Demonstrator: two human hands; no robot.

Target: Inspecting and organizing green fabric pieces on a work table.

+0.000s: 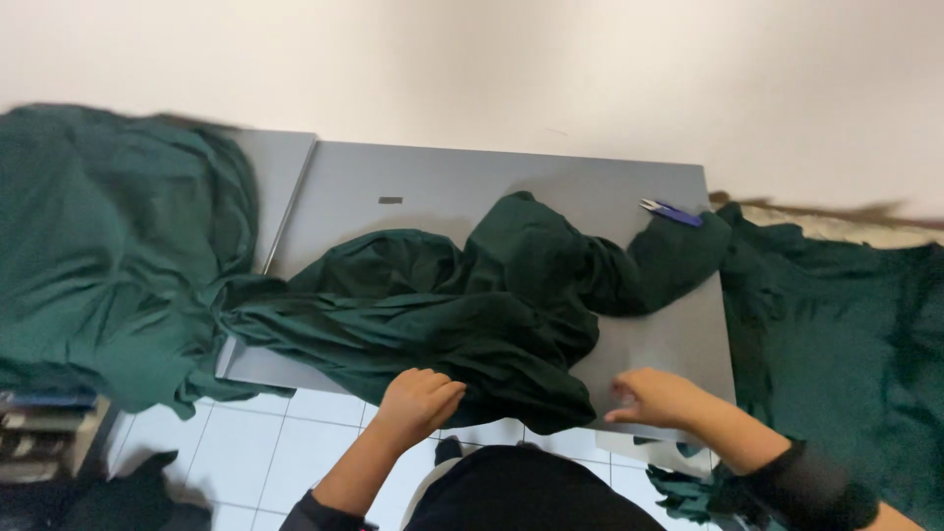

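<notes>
one dark green garment (462, 305) lies crumpled across the grey table (393, 187), its bulk toward the near edge with a fold hanging over, one sleeve-like end trailing toward the far right corner. left hand (418, 401) rests curled on the near hem, fingers closed into the cloth, apparently gripping it to pull or straighten. right hand (654, 396) sits just beside the garment on bare tabletop, fingers pinched narrow; whether it holds anything i cannot tell. small purple-handled snips (672, 211) lie near the far right corner, clear of the cloth. more green fabric is heaped left (108, 246) and right (846, 324). white tiled floor (256, 442) below; plain pale wall (492, 69) behind.
</notes>
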